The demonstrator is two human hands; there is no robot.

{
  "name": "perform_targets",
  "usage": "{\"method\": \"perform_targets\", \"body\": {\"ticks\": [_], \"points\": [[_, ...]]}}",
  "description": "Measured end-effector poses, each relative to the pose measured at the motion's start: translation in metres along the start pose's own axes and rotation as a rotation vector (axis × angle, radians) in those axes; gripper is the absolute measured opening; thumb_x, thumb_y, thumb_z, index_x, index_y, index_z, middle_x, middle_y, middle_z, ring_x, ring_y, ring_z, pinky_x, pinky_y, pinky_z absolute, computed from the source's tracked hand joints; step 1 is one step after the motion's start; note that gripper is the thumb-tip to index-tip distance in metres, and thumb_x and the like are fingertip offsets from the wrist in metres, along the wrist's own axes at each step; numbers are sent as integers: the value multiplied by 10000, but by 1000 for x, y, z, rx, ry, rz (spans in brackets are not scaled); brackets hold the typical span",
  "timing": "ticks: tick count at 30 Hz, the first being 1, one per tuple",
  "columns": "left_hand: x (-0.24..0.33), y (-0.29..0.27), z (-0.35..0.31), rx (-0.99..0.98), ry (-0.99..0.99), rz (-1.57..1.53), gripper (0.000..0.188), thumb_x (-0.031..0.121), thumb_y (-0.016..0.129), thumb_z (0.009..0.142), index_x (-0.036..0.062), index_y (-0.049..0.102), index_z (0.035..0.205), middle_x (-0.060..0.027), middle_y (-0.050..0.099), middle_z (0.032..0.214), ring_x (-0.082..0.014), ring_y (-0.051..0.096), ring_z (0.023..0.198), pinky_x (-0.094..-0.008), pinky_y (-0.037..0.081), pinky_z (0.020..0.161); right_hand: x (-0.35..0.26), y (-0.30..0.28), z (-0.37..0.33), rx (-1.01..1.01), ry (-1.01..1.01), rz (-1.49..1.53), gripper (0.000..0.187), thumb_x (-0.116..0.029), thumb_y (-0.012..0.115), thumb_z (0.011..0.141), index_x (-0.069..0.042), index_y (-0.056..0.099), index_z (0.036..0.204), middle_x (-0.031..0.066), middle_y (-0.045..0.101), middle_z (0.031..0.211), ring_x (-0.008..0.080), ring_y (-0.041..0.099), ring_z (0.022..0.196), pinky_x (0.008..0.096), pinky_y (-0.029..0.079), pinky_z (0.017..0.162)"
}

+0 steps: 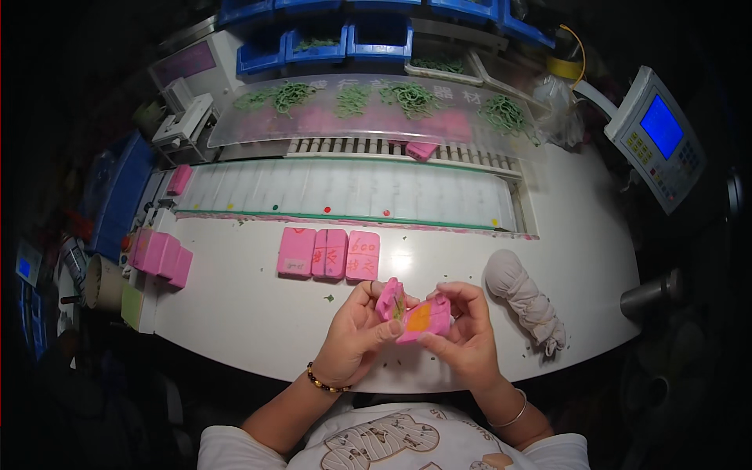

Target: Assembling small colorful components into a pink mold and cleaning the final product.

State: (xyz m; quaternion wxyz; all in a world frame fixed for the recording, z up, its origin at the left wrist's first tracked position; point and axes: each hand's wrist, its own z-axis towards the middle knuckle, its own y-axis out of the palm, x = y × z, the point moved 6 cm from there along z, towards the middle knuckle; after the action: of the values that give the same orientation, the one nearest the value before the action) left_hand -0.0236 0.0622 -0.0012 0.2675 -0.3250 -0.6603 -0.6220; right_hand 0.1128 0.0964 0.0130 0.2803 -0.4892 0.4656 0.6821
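Close to the table's front edge, I hold a pink rubber mould (440,315) spread apart between my two hands. My left hand (354,327) is closed on the raised left flap, which has something green on its inner side. On the other part, which carries an orange patch, my right hand (468,337) grips with the thumb in front and fingers behind. Just beyond my hands, three pink moulds lie side by side: a left one (298,249), a middle one (330,243) and a right one (363,247), with red marks on them.
A knotted white cloth bundle (517,290) lies to the right. Pink blocks (160,254) are stacked at left. Beyond is a long white conveyor (345,188) with green edges, then a clear shelf (235,129) bearing green strands. A blue-screened device (662,129) stands far right; blue bins (379,41) line the back.
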Motion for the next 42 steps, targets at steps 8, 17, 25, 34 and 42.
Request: {"method": "perform_targets", "body": {"ticks": [8, 17, 25, 34, 42], "points": [[-2, -18, 12, 126, 89, -275, 388, 379, 614, 930, 37, 486, 1062, -120, 591, 929, -181, 583, 842, -299, 496, 747, -20, 43, -11, -356, -454, -843, 271, -152, 792, 715, -56, 675, 940, 79, 551, 976, 271, 519, 964, 365, 453, 825], [-9, -24, 13, 151, 18, -384, 148, 193, 594, 841, 64, 520, 836, -125, 582, 852, -241, 556, 733, -337, 464, 654, -28, 33, -3, -295, -382, -674, 207, -82, 731, 791, -29, 676, 983, 108, 607, 906, 253, 604, 820, 332, 496, 729], [-15, -18, 13, 145, -88, -316, 224, 70, 600, 837, 90, 443, 679, -15, 504, 746, -78, 408, 651, -224, 364, 628, -44, 46, 6, -239, -488, -922, 240, 3, 727, 762, -49, 685, 993, 95, 570, 923, 214, 605, 749, 318, 512, 636], [-9, -20, 8, 225, -28, -81, 155, 73, 558, 884, 67, 504, 739, 20, 518, 740, -34, 424, 635, -191, 359, 580, -42, 53, 4, -262, -512, -1010, 255, -29, 729, 756, -55, 664, 1001, 92, 570, 925, 234, 590, 790, 327, 502, 650], [6, -17, 12, 149, 97, 56, 101, 131, 475, 873, 35, 488, 847, -63, 565, 808, -91, 512, 715, -225, 444, 673, -46, 56, 2, -278, -526, -1014, 273, -2, 718, 751, -36, 640, 1010, 109, 596, 938, 264, 583, 798, 343, 487, 666]]}}
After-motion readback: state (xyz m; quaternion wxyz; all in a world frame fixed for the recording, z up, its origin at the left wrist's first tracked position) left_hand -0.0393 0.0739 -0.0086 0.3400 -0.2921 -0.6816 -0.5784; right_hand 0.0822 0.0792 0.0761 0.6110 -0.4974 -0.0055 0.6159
